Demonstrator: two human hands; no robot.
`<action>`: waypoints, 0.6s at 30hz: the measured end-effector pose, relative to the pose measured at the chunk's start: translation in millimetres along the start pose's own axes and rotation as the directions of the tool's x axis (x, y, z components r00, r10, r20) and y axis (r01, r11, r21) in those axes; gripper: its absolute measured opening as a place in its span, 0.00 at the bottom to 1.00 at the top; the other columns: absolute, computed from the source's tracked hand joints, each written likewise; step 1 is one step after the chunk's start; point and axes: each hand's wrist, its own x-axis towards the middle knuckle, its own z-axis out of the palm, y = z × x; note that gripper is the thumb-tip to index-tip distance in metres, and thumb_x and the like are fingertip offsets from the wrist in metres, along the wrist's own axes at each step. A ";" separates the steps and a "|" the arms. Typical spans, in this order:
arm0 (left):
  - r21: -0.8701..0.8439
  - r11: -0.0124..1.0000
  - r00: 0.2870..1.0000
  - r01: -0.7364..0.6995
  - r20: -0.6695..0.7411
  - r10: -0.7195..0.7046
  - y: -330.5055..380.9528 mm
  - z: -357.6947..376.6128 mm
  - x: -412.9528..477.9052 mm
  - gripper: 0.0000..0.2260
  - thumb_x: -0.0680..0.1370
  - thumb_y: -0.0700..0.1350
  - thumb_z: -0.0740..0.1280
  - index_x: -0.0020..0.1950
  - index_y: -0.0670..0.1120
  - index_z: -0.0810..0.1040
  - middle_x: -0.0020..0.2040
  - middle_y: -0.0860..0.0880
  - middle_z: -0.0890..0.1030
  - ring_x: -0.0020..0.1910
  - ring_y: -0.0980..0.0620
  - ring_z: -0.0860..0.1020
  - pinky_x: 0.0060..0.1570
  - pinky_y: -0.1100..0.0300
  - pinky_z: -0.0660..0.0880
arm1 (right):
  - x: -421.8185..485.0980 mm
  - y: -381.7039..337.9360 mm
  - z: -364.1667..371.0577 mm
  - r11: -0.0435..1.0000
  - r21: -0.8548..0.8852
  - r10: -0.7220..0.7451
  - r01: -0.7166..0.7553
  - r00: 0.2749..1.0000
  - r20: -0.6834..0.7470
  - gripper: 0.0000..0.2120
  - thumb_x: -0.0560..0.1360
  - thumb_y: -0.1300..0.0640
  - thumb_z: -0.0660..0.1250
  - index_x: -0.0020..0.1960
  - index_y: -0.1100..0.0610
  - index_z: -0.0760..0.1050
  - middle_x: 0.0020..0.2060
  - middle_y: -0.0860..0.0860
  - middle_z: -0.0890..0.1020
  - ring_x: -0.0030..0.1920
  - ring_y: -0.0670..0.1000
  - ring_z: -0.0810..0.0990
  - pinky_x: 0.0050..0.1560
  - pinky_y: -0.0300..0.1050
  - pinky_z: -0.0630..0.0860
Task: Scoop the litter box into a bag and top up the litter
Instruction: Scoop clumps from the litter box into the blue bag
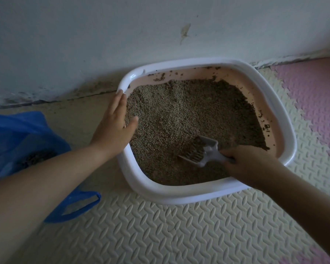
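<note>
Right grip (250, 162) curled round scoop (200, 151), handle hidden, left grip (112, 126) flat on litter box (179, 193) rim, bag (17, 134) cut off left

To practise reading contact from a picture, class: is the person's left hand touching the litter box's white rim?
Touching. The head view shows the left hand lying flat across the left rim of the litter box, and the palm hides the rim beneath it.

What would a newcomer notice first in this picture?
The white litter box, full of brown litter, sits mid-frame against the wall. The right hand grips a grey scoop in the litter near the front, while the left hand rests flat on the box's left rim. A blue bag lies at far left.
</note>
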 end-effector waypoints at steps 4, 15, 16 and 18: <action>-0.039 0.985 0.981 0.168 -0.087 -0.171 15.0 10.6 8.3 0.29 0.82 0.54 0.53 0.78 0.46 0.45 0.79 0.51 0.42 0.77 0.55 0.44 0.72 0.60 0.46 | 38.2 -23.9 3.9 0.992 0.128 0.009 0.001 0.997 -0.082 0.10 0.78 0.52 0.59 0.52 0.50 0.79 0.33 0.48 0.79 0.33 0.48 0.78 0.32 0.42 0.74; 0.061 0.982 0.975 0.180 -0.146 -0.169 17.4 17.0 8.6 0.27 0.82 0.50 0.52 0.78 0.44 0.47 0.79 0.51 0.43 0.77 0.54 0.45 0.71 0.60 0.49 | 138.6 -121.1 14.7 0.897 0.438 0.144 -0.056 0.975 -0.169 0.12 0.80 0.59 0.55 0.58 0.64 0.70 0.39 0.53 0.77 0.36 0.53 0.77 0.32 0.45 0.73; 0.068 0.981 0.975 0.181 -0.143 -0.170 17.7 16.8 8.6 0.27 0.82 0.50 0.52 0.78 0.44 0.47 0.79 0.51 0.43 0.77 0.54 0.45 0.72 0.60 0.49 | 138.1 -122.3 19.5 0.887 0.460 0.144 -0.045 0.973 -0.183 0.12 0.81 0.58 0.55 0.60 0.64 0.69 0.41 0.54 0.77 0.36 0.54 0.76 0.31 0.44 0.70; 0.076 0.980 0.975 0.186 -0.134 -0.175 17.9 16.3 8.0 0.27 0.82 0.50 0.52 0.78 0.45 0.46 0.79 0.52 0.43 0.77 0.54 0.44 0.73 0.59 0.48 | 133.9 -116.7 25.6 0.864 0.503 0.123 0.006 0.967 -0.223 0.12 0.82 0.55 0.54 0.58 0.62 0.69 0.43 0.55 0.78 0.37 0.55 0.76 0.30 0.45 0.67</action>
